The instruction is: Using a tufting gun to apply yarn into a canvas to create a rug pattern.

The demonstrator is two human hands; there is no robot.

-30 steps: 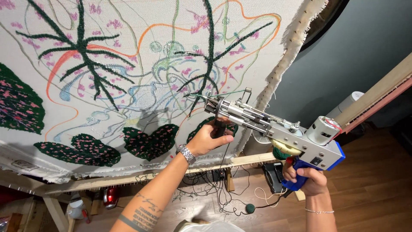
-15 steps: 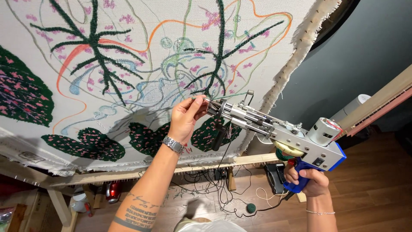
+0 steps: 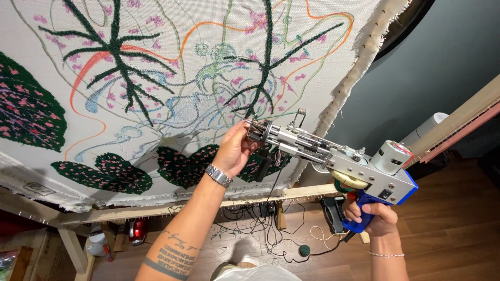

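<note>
I hold one silver-and-blue metal tufting gun [image 3: 338,161]: right hand [image 3: 372,216] clasps its blue grip, left hand [image 3: 234,151] pinches its needle end beside the white woven cloth [image 3: 172,78].

Light was bright and even across the white tufting cloth [image 3: 172,78], which looked slightly washed out. The grey wall [image 3: 432,67] and the wooden floor [image 3: 448,229] sat dimmer. The wide lens bent the frame's edges. Focus stayed sharp, with no motion blur.

label: small pale rectangular tag [image 3: 36,188] | cloth's lower-left edge
</note>
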